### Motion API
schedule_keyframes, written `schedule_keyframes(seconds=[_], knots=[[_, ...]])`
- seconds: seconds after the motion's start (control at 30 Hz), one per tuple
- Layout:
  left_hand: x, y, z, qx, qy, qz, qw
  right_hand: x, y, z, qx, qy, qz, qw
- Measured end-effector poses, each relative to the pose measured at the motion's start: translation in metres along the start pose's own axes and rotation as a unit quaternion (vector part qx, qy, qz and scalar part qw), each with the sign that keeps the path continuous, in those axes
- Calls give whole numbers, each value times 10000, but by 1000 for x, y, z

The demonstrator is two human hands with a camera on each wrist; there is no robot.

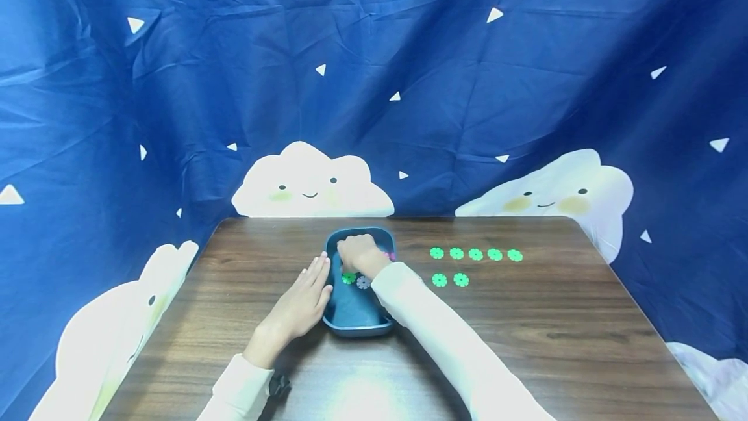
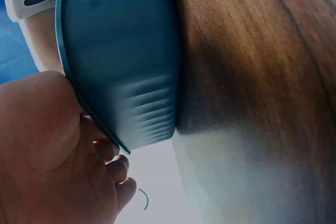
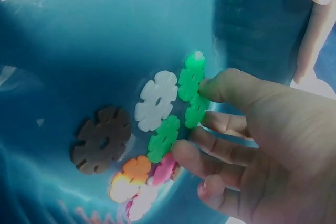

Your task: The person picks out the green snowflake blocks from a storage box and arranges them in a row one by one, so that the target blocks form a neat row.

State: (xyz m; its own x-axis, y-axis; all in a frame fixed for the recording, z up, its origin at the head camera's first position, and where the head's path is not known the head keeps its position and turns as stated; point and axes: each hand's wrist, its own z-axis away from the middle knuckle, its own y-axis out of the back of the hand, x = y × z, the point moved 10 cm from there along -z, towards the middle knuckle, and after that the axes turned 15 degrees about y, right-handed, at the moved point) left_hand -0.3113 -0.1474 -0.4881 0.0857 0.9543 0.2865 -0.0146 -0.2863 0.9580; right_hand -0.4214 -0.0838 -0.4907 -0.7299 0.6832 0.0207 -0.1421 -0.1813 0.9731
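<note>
A dark blue tray (image 1: 356, 309) sits mid-table. My left hand (image 1: 308, 294) lies flat with straight fingers against the tray's left wall (image 2: 121, 51); its palm (image 2: 52, 156) is beside the rim. My right hand (image 1: 358, 252) reaches into the tray's far end with curled fingers. In the right wrist view its thumb and forefinger (image 3: 207, 103) pinch a green snowflake disc (image 3: 197, 109). Close by on the tray floor lie other green discs (image 3: 164, 139), a white disc (image 3: 156, 100), a brown disc (image 3: 101, 140), an orange disc (image 3: 137, 167) and a pink disc (image 3: 164, 170).
On the brown wooden table (image 1: 526, 336), right of the tray, several green discs (image 1: 476, 254) form a row, with two more (image 1: 450, 280) in front of it. A blue cloud-print cloth (image 1: 374, 83) hangs behind and around the table.
</note>
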Motion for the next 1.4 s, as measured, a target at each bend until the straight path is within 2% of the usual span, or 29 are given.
schedule_keyframes(seconds=[0.17,0.3,0.43,0.57,0.73,0.93,1.17,1.4], knots=[[1,0,0,34,-51,-9,10000,3,2,-1,101,65,98,9999],[3,2,-1,128,-132,-2,9998,9,6,1,183,54,-89,9998],[5,3,0,288,-260,46,9992,15,17,10,328,117,-129,9993],[6,4,1,368,-337,83,9987,19,30,25,564,306,93,9979],[6,6,1,398,-284,71,9988,26,47,51,939,505,201,9941],[5,6,0,376,-227,100,9990,45,59,87,1303,426,190,9904],[4,6,2,306,-158,111,9993,76,59,133,1650,181,99,9861],[5,7,3,391,-215,122,9989,108,55,178,2003,-128,28,9797]])
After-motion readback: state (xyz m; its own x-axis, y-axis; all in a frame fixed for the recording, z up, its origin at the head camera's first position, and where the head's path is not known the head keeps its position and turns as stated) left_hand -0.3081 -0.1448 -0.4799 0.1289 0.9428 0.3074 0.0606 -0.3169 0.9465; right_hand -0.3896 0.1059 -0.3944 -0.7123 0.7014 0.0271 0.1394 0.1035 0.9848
